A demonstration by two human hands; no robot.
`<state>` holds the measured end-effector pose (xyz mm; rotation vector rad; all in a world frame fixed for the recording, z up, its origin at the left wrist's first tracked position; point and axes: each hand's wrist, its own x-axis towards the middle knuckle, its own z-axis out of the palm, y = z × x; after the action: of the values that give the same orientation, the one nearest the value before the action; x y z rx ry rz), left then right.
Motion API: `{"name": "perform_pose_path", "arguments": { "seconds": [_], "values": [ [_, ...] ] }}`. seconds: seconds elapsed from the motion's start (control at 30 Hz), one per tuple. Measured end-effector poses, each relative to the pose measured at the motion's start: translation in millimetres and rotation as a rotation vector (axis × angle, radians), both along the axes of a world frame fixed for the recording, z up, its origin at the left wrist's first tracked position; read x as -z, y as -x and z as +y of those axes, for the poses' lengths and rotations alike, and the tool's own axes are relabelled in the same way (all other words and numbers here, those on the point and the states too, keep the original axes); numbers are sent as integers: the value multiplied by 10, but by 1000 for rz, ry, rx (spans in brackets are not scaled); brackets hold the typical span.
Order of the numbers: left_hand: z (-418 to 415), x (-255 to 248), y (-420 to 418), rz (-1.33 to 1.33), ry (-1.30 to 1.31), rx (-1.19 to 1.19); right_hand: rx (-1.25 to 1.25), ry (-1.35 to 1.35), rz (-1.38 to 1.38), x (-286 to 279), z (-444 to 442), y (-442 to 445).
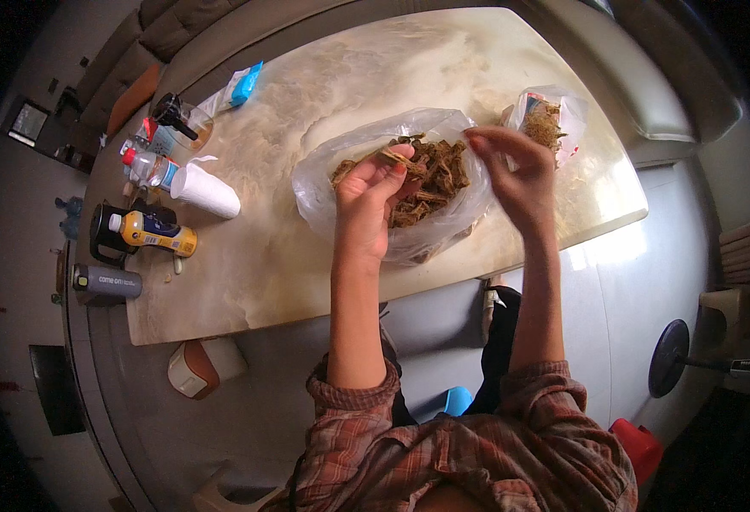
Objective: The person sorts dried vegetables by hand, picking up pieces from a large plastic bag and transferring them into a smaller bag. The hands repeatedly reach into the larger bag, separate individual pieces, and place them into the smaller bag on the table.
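Note:
A clear plastic bag (323, 144) lies wide open on the marble-patterned table (272, 256), with a heap of brown dried plant pieces (435, 173) inside. Above the heap, my left hand (368, 198) pinches a dried strip (402, 161) between thumb and fingers. My right hand (515, 166) hovers over the bag's right rim, thumb and fingertip brought together. Whether a small scrap sits between those fingertips cannot be made out. Just beyond my right hand is a smaller plastic bag (570, 105) with a fibrous brown clump (542, 125) in it.
On the table's left side stand a paper towel roll (207, 192), a water bottle (151, 168), a yellow drink bottle (157, 234), a grey box-like container (107, 281) and a glass pot (197, 131). A blue-and-white packet (243, 86) lies behind them. Sofas (631, 77) border the far edges.

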<state>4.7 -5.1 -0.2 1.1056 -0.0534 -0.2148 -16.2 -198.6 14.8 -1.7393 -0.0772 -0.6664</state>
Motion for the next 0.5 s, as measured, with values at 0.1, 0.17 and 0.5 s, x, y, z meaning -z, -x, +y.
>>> {"name": "perform_pose_path", "arguments": {
  "seconds": [0.1,0.17,0.5],
  "values": [
    [-27,8,-10,-3,14,23,-112,20,113,34,197,-13],
    [-29,15,-14,-8,-1,30,-148,16,172,-11,240,6],
    [-93,24,12,-104,-34,48,-232,-30,237,133,249,-51]
  ]
}}
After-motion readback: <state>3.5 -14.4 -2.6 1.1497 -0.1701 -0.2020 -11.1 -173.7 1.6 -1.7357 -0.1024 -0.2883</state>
